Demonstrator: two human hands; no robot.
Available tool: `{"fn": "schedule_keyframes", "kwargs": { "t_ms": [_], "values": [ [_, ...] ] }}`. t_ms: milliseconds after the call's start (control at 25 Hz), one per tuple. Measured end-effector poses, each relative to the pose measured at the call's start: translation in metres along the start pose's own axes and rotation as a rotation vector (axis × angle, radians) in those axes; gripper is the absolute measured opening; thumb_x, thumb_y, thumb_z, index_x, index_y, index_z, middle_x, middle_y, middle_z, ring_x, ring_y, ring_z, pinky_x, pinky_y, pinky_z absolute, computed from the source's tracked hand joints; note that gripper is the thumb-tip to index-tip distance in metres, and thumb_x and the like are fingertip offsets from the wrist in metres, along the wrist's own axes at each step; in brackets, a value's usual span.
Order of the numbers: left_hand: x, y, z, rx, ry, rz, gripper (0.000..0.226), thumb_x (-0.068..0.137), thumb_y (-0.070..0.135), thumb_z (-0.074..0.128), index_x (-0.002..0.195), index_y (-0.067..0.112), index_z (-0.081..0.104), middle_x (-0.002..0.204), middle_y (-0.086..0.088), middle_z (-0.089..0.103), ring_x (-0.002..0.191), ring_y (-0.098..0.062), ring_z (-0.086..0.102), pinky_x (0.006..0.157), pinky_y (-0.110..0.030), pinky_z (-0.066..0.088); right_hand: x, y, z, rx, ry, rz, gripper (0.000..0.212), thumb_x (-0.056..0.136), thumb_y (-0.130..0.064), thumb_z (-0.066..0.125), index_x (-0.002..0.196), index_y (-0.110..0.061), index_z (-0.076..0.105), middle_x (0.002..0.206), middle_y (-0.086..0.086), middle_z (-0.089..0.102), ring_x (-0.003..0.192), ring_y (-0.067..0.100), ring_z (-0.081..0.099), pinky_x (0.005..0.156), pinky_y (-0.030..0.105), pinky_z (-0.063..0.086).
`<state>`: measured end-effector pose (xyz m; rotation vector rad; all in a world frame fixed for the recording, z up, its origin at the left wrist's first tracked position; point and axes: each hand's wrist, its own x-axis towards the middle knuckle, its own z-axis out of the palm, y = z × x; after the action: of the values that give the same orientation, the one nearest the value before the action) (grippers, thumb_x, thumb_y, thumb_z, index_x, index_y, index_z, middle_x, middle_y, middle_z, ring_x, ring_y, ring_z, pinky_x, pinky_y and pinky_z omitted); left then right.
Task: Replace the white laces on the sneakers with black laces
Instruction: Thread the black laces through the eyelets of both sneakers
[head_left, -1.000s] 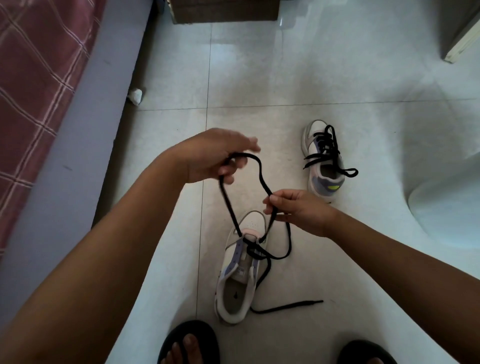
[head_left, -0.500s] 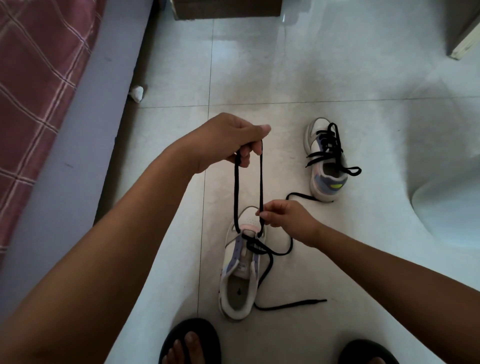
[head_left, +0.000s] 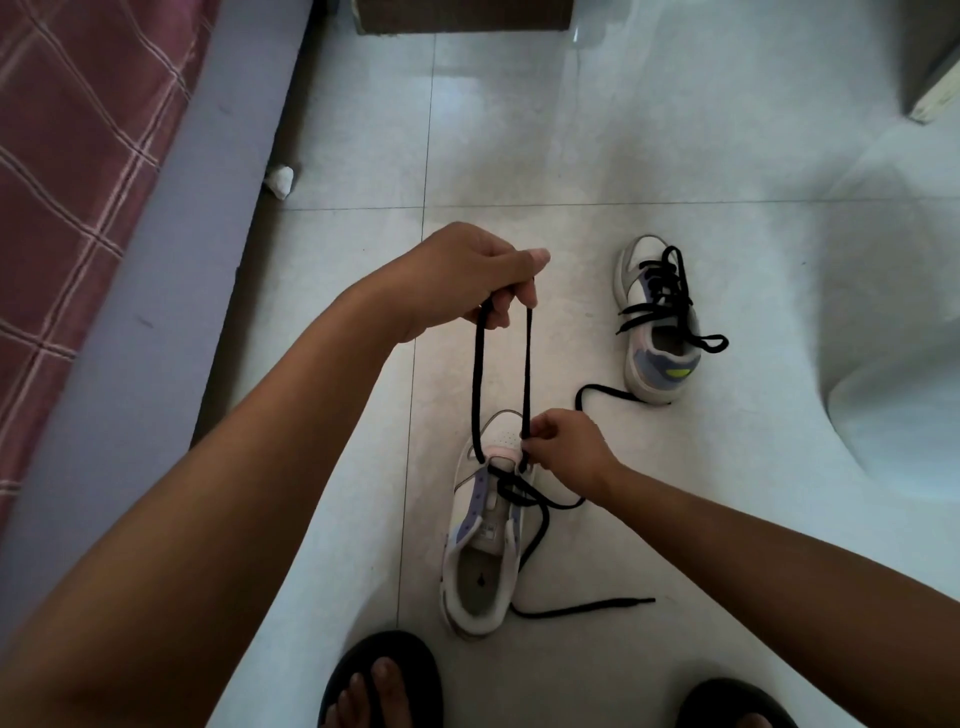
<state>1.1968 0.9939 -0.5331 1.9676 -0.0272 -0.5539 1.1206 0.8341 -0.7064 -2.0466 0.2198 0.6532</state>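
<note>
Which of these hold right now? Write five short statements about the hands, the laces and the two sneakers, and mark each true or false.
1. The left hand holds up a loop of black lace above the near sneaker. True.
2. The right hand rests flat on the floor. False: its fingers pinch the lace at the near sneaker's toe end.
3. The far sneaker carries white laces. False: its laces are black.
4. One free lace end lies on the floor beside the near sneaker. True.
5. The near sneaker is laced all the way up. False: only the eyelets near its toe hold lace.
</note>
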Motion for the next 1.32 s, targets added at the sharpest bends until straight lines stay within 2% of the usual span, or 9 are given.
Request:
{"fn": "schedule_keyframes", "kwargs": {
  "t_ms": [120,240,400,720,840,1000,1120,1200,1320],
  "values": [
    [-0.003,-0.004,-0.004,0.01,-0.013,-0.014,0.036,0.093,0.037,0.056,0.068,0.012,0.068,0.051,0.006,0.055,0.055,-0.01,0.06,0.063,-0.021,0.055,-0.004,0.002,0.001,0.271,0.008,0.204,0.012,0.081,0.003,0.066,0.091,-0.003,0.065,0.08,0.007,0.063,0.069,0.012,0.057,0.055,0.013,0.043],
    [-0.004,-0.008,-0.009,0.005,-0.001,-0.011,0.036,0.092,0.037,0.056,0.067,0.014,0.068,0.05,0.007,0.056,0.055,-0.009,0.06,0.064,-0.022,0.056,-0.007,0.001,0.009,0.093,0.1,0.253,0.009,0.081,-0.007,0.069,0.081,0.002,0.069,0.072,0.009,0.063,0.058,0.009,0.05,0.053,0.019,0.038],
    [-0.006,-0.009,-0.01,-0.015,0.003,0.015,0.036,0.093,0.037,0.056,0.067,0.015,0.067,0.051,0.007,0.057,0.055,-0.009,0.06,0.065,-0.023,0.056,-0.009,-0.002,0.023,-0.066,0.094,0.319,0.039,0.083,-0.015,0.068,0.05,-0.007,0.048,0.048,0.003,0.045,0.041,0.011,0.04,0.041,0.02,0.031],
    [-0.002,-0.02,-0.009,-0.07,-0.017,0.029,0.036,0.093,0.036,0.056,0.066,0.015,0.067,0.051,0.007,0.056,0.053,-0.008,0.06,0.061,-0.02,0.054,-0.016,-0.003,0.042,0.418,0.284,0.647,0.022,0.084,-0.012,0.068,0.076,0.002,0.054,0.07,0.01,0.055,0.056,0.017,0.051,0.043,0.025,0.039],
    [0.004,-0.039,-0.002,-0.013,-0.067,-0.008,0.035,0.094,0.037,0.055,0.069,0.014,0.066,0.054,0.007,0.058,0.057,-0.009,0.06,0.064,-0.023,0.054,-0.019,0.001,0.043,0.534,0.214,0.55,0.016,0.083,-0.011,0.067,0.069,-0.011,0.059,0.072,0.005,0.06,0.071,0.02,0.059,0.068,0.033,0.053],
    [0.009,-0.062,0.007,0.107,-0.082,-0.04,0.036,0.095,0.036,0.051,0.072,0.013,0.065,0.073,0.0,0.065,0.073,-0.012,0.061,0.078,-0.032,0.053,-0.027,0.015,0.043,0.586,0.177,0.341,0.004,0.09,-0.009,0.06,0.09,-0.008,0.065,0.084,0.005,0.064,0.082,0.016,0.058,0.069,0.021,0.048],
    [0.018,-0.062,-0.008,-0.269,0.036,-0.003,0.038,0.096,0.035,0.05,0.065,0.017,0.063,0.073,-0.001,0.067,0.077,-0.015,0.067,0.076,-0.032,0.057,-0.028,0.026,0.043,0.905,-0.061,0.333,0.015,0.098,-0.01,0.045,0.101,-0.009,0.06,0.094,0.007,0.065,0.088,0.018,0.059,0.079,0.026,0.048],
    [0.024,-0.067,-0.011,-0.453,0.025,-0.027,0.039,0.096,0.034,0.049,0.063,0.019,0.063,0.073,-0.002,0.069,0.079,-0.019,0.069,0.071,-0.029,0.057,-0.026,0.028,0.044,1.01,-0.097,0.322,0.017,0.099,-0.009,0.041,0.1,-0.008,0.058,0.095,0.009,0.063,0.091,0.021,0.058,0.088,0.034,0.047],
    [0.029,-0.096,0.022,-0.068,-0.123,-0.157,0.032,0.097,0.027,0.048,0.076,0.01,0.065,0.087,-0.011,0.07,0.082,-0.021,0.065,0.069,-0.028,0.051,-0.019,0.024,0.048,0.673,0.102,0.158,0.008,0.094,-0.005,0.051,0.094,-0.003,0.059,0.088,0.009,0.06,0.084,0.018,0.055,0.08,0.025,0.048]
  ]
}}
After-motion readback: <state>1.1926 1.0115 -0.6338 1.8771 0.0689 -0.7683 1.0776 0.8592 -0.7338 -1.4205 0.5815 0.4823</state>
